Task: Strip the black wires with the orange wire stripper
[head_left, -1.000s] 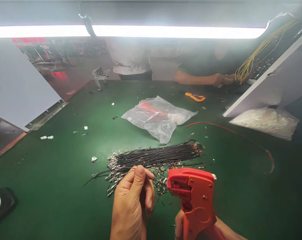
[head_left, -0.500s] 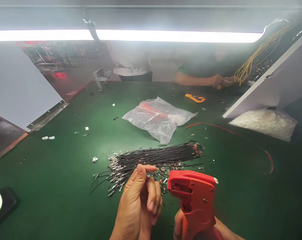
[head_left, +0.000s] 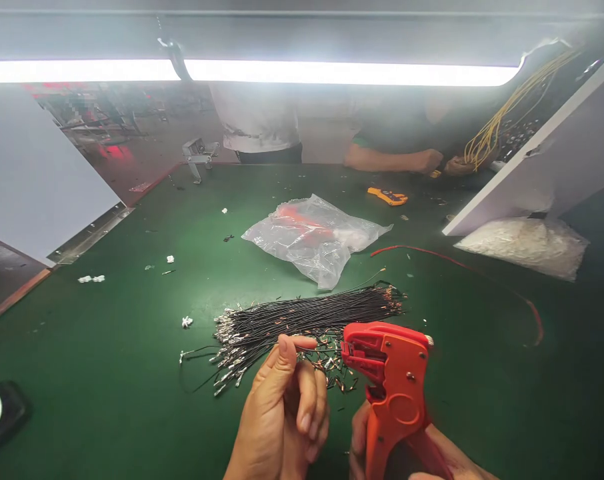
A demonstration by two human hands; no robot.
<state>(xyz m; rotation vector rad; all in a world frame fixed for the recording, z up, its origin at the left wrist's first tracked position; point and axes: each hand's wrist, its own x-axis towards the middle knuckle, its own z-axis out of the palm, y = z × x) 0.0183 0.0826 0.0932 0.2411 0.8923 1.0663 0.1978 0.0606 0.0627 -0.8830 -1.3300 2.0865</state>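
Observation:
Between thumb and index finger, my left hand pinches a thin black wire. The wire's right end reaches the jaws of a red wire stripper. My right hand is wrapped round the stripper's handles, mostly hidden behind them. Just beyond my left hand lies a bundle of black wires, with silvery terminals at the left ends and bare copper at the right ends. Small cut-off bits are scattered between the bundle and the stripper.
A clear plastic bag with something red inside lies behind the bundle. A yellow-orange tool, a red wire and a bag of pale parts lie further right. Across the table a co-worker's hands are near yellow wires.
The stripper has risen a little and its handle angle has changed slightly. My left hand, with the wire, has shifted slightly right. The co-worker's hands have moved apart.

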